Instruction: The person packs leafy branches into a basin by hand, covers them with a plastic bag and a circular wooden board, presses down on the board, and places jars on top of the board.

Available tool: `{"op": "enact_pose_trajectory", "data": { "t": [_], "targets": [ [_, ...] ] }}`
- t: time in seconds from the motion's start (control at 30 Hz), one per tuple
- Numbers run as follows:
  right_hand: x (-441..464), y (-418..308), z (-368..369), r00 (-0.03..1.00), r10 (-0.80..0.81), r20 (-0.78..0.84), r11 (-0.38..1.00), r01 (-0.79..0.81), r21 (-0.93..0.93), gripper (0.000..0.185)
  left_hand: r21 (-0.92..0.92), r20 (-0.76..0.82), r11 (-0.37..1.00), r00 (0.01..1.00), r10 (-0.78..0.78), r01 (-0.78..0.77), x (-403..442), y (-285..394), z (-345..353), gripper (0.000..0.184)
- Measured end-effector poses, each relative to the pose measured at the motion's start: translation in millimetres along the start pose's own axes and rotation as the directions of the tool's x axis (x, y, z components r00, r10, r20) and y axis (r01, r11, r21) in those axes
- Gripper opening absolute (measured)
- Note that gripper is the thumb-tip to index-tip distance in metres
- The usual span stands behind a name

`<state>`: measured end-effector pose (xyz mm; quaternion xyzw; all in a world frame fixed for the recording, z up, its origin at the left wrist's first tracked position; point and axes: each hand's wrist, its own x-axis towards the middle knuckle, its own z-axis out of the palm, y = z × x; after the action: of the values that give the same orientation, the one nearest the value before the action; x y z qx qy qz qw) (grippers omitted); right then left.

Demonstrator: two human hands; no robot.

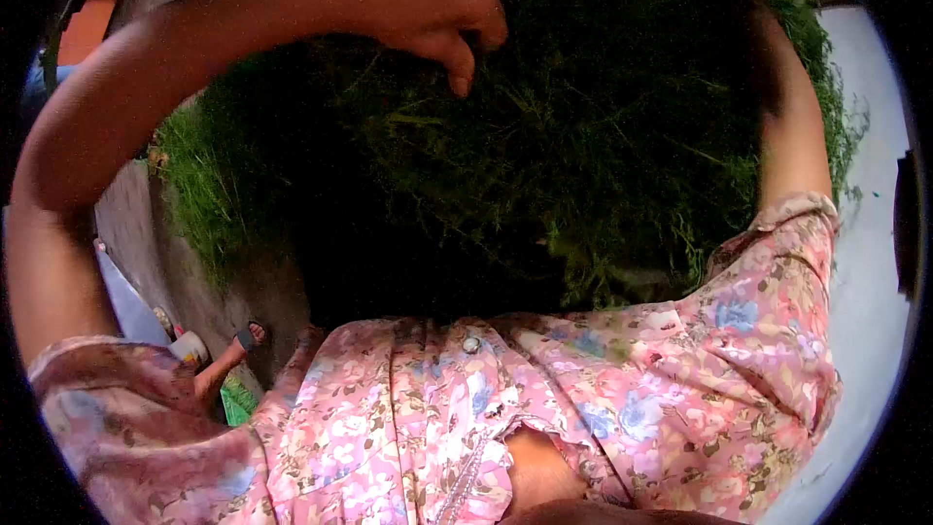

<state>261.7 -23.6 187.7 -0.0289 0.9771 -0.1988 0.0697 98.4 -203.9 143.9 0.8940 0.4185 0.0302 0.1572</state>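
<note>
A large mass of feathery green plants (pixel 622 156), fine-leaved like dill, fills the upper middle of the head view, much of it in deep shadow. My left hand (pixel 447 19) is over it at the top centre. Its fingers are curled under and the thumb points down. Whether a stem is in them is hidden. On the right side my right forearm (pixel 792 126) reaches up into the greens, and the hand itself is lost in the dark foliage.
Bright sprigs (pixel 199 185) hang at the left of the pile. Beyond them, another person's sandalled foot (pixel 251 335) rests on the grey floor (pixel 204 301), near a white container (pixel 190 348). Orange panels (pixel 97 15) stand upper left; a pale surface (pixel 870 253) runs along the right.
</note>
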Motion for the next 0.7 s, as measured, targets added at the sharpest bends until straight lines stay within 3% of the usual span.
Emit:
{"op": "enact_pose_trajectory", "data": {
  "t": [0.13,0.23,0.33,0.43,0.53,0.57,0.6,0.67,0.7],
  "targets": [
    [0.0,-14.8,8.5,0.999,-0.049,0.023,0.999,0.049,-0.005,0.082,-0.156,-0.069,0.977,0.985,-0.158,0.146,5.2,-12.8,32.1,0.039],
    [2.5,-14.1,17.0,0.995,-0.073,0.064,0.997,0.073,0.007,0.082,-0.092,-0.069,0.971,0.971,-0.229,0.222,19.7,-26.5,47.0,0.039],
    [8.9,-9.7,24.2,0.992,-0.087,0.091,0.996,0.084,0.032,0.083,-0.154,-0.242,0.964,0.937,-0.25,0.218,21.9,-60.6,73.4,0.041],
    [17.3,-1.1,34.7,0.99,-0.086,0.112,0.996,0.082,0.04,0.084,-0.068,-0.028,0.93,0.931,-0.363,0.361,31.2,-70.9,63.0,0.031],
    [25.9,15.7,51.8,0.99,-0.076,0.122,0.997,0.073,0.024,0.084,-0.112,-0.191,0.931,0.911,-0.364,0.348,48.6,-81.9,76.3,0.039],
    [51.5,0.0,57.2,0.98,-0.138,0.144,0.99,0.136,0.024,0.084,-0.152,-0.221,0.878,0.85,-0.478,0.455,-9.3,-68.4,62.7,0.039],
    [52.2,4.1,68.1,0.985,-0.115,0.132,0.993,0.115,0.01,0.085,-0.17,-0.269,0.881,0.839,-0.473,0.442,-11.3,-70.0,63.8,0.04],
    [53.5,18.7,91.1,0.989,-0.144,-0.015,0.988,0.143,-0.064,0.084,-0.16,-0.325,0.874,0.811,-0.486,0.46,-22.0,-72.4,66.7,0.04],
    [55.4,31.0,104.4,0.992,-0.129,0.003,0.984,0.129,-0.12,0.083,-0.142,-0.341,0.864,0.796,-0.5,0.482,-26.5,-76.1,75.5,0.039]
  ]
}}
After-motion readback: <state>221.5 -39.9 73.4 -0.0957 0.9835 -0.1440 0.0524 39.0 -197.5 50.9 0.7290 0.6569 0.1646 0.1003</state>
